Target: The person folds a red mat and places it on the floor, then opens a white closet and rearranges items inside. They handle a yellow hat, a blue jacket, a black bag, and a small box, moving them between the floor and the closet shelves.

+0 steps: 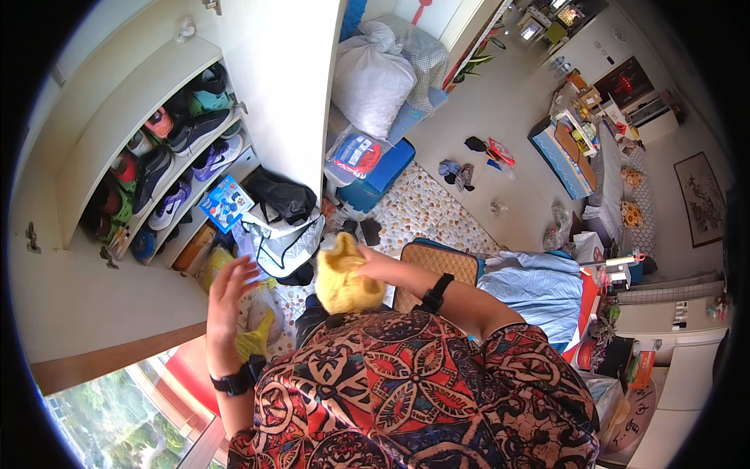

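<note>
A yellow knitted or textured cloth item [345, 284] hangs in front of my body, with my right hand [370, 262] closed on its right side. My left hand [231, 287] is raised at the left with its fingers apart, holding nothing. Beyond that hand a silver insulated bag [284, 246] lies against the shoe cabinet, with a black bag [287, 196] on top. A blue printed box [226, 204] leans beside them. Yellow plastic bags [255, 337] are below my left hand.
An open shoe cabinet [140, 76] holds several shoes [199, 129] at the left. A blue storage box [381, 176] and a white sack [375, 79] stand ahead. To the right are a woven-seat chair or stool [439, 264] and light blue cloth [533, 287]. Socks [457, 173] lie on the floor.
</note>
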Action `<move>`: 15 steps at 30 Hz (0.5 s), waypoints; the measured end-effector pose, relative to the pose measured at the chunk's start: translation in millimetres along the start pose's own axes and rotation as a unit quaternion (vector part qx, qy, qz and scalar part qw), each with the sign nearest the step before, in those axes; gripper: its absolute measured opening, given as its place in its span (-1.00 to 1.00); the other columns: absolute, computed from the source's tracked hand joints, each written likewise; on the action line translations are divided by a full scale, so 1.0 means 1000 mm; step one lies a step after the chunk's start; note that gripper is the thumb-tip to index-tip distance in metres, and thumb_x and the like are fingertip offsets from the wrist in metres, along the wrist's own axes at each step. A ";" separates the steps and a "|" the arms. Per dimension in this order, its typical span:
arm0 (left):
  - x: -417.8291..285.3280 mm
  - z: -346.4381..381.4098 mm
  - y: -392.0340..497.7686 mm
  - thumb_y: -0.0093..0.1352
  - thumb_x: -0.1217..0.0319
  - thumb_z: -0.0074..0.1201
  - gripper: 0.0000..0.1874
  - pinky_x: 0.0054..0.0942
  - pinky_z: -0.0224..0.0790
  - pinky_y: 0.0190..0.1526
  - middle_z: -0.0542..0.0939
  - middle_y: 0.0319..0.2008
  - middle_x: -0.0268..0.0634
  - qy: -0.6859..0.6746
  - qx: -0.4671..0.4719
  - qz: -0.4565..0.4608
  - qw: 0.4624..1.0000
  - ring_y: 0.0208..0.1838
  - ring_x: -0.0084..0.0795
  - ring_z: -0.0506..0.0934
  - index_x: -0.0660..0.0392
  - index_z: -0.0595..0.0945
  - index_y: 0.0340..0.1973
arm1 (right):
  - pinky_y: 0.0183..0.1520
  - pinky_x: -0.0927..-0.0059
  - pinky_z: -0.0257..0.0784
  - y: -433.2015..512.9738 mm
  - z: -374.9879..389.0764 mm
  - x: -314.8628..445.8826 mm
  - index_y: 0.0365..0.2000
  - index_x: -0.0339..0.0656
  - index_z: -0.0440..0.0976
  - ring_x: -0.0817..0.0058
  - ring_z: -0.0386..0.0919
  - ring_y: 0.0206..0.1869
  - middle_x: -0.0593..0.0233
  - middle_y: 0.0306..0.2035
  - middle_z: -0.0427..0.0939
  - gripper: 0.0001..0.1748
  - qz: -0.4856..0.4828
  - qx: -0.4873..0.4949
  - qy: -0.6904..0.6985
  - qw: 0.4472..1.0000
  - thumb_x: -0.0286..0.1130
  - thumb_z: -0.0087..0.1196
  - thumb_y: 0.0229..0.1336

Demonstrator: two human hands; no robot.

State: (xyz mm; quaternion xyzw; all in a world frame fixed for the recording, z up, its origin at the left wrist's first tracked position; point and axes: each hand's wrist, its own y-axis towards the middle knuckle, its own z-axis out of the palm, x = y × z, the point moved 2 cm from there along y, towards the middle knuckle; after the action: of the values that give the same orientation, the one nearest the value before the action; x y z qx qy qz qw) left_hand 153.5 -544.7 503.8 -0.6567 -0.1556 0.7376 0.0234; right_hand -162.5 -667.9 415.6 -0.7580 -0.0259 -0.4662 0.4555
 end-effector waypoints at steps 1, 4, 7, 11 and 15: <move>0.012 -0.011 -0.005 0.57 0.25 -0.11 -0.61 -0.40 0.46 0.06 0.63 -0.03 -0.15 -0.026 -0.041 0.001 0.999 0.04 -0.36 0.59 0.26 0.52 0.16 | 0.03 0.38 0.52 0.000 -0.022 -0.024 0.26 -0.33 0.21 0.30 0.61 -0.10 0.10 -0.09 0.59 -0.31 0.039 -0.036 -0.021 0.998 -0.50 0.12 0.11; 0.053 -0.036 -0.034 0.57 0.23 -0.12 -0.64 -0.44 0.52 -0.07 0.64 -0.10 -0.16 -0.059 -0.171 -0.072 0.981 -0.09 -0.40 0.63 0.23 0.54 0.10 | -0.46 0.54 0.45 0.000 -0.144 -0.078 -0.07 -0.40 0.53 0.54 0.56 -0.50 0.32 -0.38 0.62 -0.61 0.038 -0.042 0.036 0.998 -0.51 0.16 0.04; 0.087 -0.040 -0.062 0.56 0.22 -0.10 -0.65 -0.44 0.55 -0.15 0.64 -0.14 -0.17 -0.112 -0.245 -0.117 0.956 -0.15 -0.40 0.64 0.21 0.55 0.06 | -0.21 0.24 0.60 -0.029 -0.323 -0.103 -0.17 -0.37 0.56 0.45 0.63 -0.20 0.19 -0.22 0.65 -0.74 -0.127 -0.275 0.064 0.951 -0.40 0.17 0.18; 0.113 -0.025 -0.095 0.54 0.25 -0.08 -0.67 -0.38 0.59 -0.16 0.64 -0.14 -0.14 -0.138 -0.307 -0.152 0.929 -0.14 -0.33 0.65 0.21 0.54 0.05 | -0.11 0.21 0.59 -0.082 -0.557 -0.051 0.03 -0.36 0.45 0.28 0.63 -0.16 -0.04 -0.11 0.60 -0.49 -0.113 -0.547 0.046 0.828 -0.20 0.21 0.21; 0.119 0.006 -0.092 0.55 0.26 -0.14 -0.67 -0.34 0.60 -0.14 0.64 -0.16 -0.12 -0.160 -0.323 -0.169 0.917 -0.13 -0.30 0.65 0.23 0.53 0.04 | -0.07 0.16 0.57 -0.084 -0.634 -0.070 0.03 -0.29 0.44 0.19 0.62 -0.16 -0.08 -0.13 0.57 -0.45 -0.059 -0.662 0.057 0.745 -0.13 0.25 0.16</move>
State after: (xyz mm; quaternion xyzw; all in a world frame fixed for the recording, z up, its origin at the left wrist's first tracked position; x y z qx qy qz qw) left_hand 115.4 -430.0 413.8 -0.4657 -0.4958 0.7273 -0.0911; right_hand -673.7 -1045.0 515.9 -0.8381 0.2706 -0.4345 -0.1887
